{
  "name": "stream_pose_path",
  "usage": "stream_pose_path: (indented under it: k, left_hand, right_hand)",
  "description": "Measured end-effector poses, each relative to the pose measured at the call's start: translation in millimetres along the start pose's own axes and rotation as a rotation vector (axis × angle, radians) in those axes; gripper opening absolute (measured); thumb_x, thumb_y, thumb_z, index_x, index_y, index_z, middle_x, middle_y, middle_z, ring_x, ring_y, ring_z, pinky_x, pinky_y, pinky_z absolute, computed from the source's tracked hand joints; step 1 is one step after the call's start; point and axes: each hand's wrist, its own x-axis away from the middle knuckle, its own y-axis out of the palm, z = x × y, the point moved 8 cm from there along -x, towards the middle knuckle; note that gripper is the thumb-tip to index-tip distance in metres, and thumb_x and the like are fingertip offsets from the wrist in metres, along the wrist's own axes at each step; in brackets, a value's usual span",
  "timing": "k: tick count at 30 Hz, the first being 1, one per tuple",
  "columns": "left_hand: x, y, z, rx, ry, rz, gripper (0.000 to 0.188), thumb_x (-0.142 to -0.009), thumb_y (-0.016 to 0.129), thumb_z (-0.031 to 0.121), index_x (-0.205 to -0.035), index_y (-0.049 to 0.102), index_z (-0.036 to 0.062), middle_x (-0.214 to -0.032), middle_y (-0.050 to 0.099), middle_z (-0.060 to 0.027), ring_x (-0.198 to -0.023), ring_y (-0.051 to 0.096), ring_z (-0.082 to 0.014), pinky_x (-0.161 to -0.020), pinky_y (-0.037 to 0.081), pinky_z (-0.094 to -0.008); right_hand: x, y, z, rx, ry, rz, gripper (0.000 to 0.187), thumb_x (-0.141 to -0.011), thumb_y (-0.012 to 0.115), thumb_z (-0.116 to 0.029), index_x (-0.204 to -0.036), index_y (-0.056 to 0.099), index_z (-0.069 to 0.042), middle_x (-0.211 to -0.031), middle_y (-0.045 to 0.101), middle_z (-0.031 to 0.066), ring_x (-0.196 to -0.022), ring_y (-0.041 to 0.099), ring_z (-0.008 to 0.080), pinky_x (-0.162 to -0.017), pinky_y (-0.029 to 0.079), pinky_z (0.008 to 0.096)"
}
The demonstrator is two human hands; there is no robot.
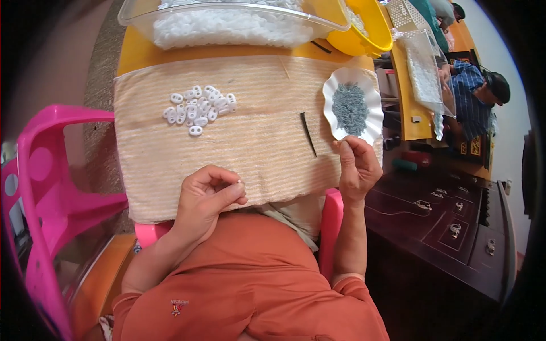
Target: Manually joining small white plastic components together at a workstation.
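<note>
1. Head view: the left hand (211,193) is near the cloth's (256,142) front edge, thumb and forefinger together; whether they grip anything, I cannot tell.
2. The right hand (359,166) has thumb and forefinger pinched together at the near rim of a white scalloped dish (372,116); their contents are unclear.
3. Small grey pieces (350,108) lie inside that dish.
4. White two-holed pieces (200,107) lie clustered on the cloth's left half.

Chair (74,199): pink plastic, at left
Panel (478,247): dark, metal fittings (455,228), lower right
Co-worker (476,113): striped shirt (467,78), dark cap (499,87)
</note>
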Motion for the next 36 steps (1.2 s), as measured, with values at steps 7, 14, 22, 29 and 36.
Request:
stream_pose_path:
  k: [7, 14, 22, 29, 36]
  left_hand:
    - [-4.5, 3.6, 0.2, 0.014, -0.074, 0.061, 0.016, -0.088, 0.061, 0.002, -0.104, 0.060, -0.0009, -0.093, 0.065, -0.0096, -0.081, 0.065, -0.0139, -0.075, 0.056, -0.0257]
    - [-9.6, 8.7, 0.8, 0.057, -0.059, 0.056, 0.018, -0.088, 0.060, 0.000, -0.105, 0.059, -0.0009, -0.097, 0.066, -0.0113, -0.085, 0.067, -0.0160, -0.078, 0.057, -0.0276]
    - [-13.5, 8.3, -1.9, 0.055, -0.055, 0.068, 0.019, -0.087, 0.060, -0.001, -0.106, 0.058, -0.0009, -0.094, 0.067, -0.0115, -0.083, 0.067, -0.0159, -0.076, 0.057, -0.0274]
    - [-15.4, 8.1, -5.6, 0.055, -0.045, 0.070, 0.018, -0.087, 0.060, -0.002, -0.105, 0.058, -0.0008, -0.091, 0.067, -0.0112, -0.081, 0.067, -0.0157, -0.075, 0.058, -0.0269]
    - [-13.8, 8.0, -2.4, 0.056, -0.025, 0.071, 0.018, -0.086, 0.060, -0.002, -0.104, 0.058, -0.0008, -0.091, 0.066, -0.0114, -0.081, 0.067, -0.0158, -0.074, 0.058, -0.0269]
  right_hand:
    - [14.6, 54.6, -15.1, -0.218, 0.086, -0.376, 0.010, -0.089, 0.056, 0.002, -0.098, 0.059, 0.006, -0.088, 0.062, 0.0109, -0.079, 0.062, 0.0158, -0.075, 0.050, 0.0274]
    - [31.8, 101.5, -12.5, -0.312, 0.192, -0.570, 0.009, -0.087, 0.057, 0.006, -0.096, 0.059, 0.005, -0.092, 0.061, 0.0103, -0.082, 0.060, 0.0142, -0.075, 0.049, 0.0258]
    - [40.4, 122.7, -20.0, -0.321, 0.173, -0.704, 0.008, -0.085, 0.059, 0.006, -0.094, 0.060, 0.006, -0.092, 0.062, 0.0104, -0.084, 0.058, 0.0143, -0.074, 0.047, 0.0246]
    - [42.0, 122.8, -14.5, -0.326, 0.186, -0.693, 0.007, -0.085, 0.061, 0.005, -0.093, 0.061, 0.005, -0.091, 0.062, 0.0110, -0.083, 0.058, 0.0146, -0.074, 0.047, 0.0243]
    - [44.7, 123.2, -13.9, -0.336, 0.204, -0.653, 0.007, -0.085, 0.061, 0.005, -0.093, 0.061, 0.005, -0.091, 0.062, 0.0107, -0.084, 0.058, 0.0143, -0.074, 0.047, 0.0243]
